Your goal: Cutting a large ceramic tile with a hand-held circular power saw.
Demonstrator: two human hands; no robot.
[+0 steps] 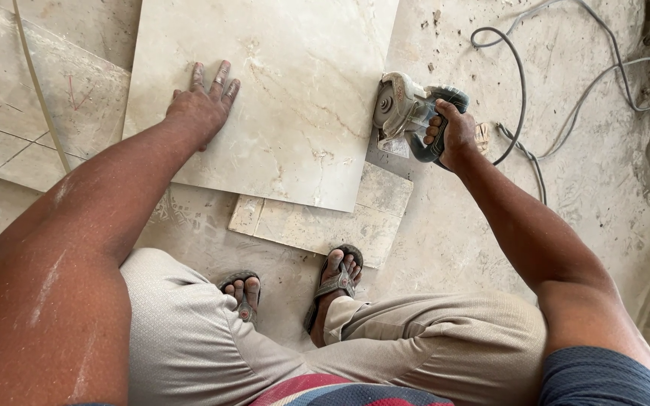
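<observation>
Head view, looking straight down. Large beige marble tile [280,98] lying flat, propped over a smaller tile piece [325,222] on the dusty floor [566,150]. Left hand [201,109] pressed palm-down on the tile's left part, near its left edge, fingers [220,79] spread apart and flat on the stone, gripping nothing. Right hand [453,135] just beyond the tile's right edge, fingers clamped around the handle of an angle grinder [408,113]. Grinder's disc guard touching the tile's right edge, body pointing away from the tile. Grey power cable [520,83] looping over the floor well to the right of the tile. More pale tiles [31,113] laid just left of the large tile. Below the tile, two feet in sandals [336,278], the right one touching the smaller tile piece; bent knees in light trousers [430,338] nearer the camera.
</observation>
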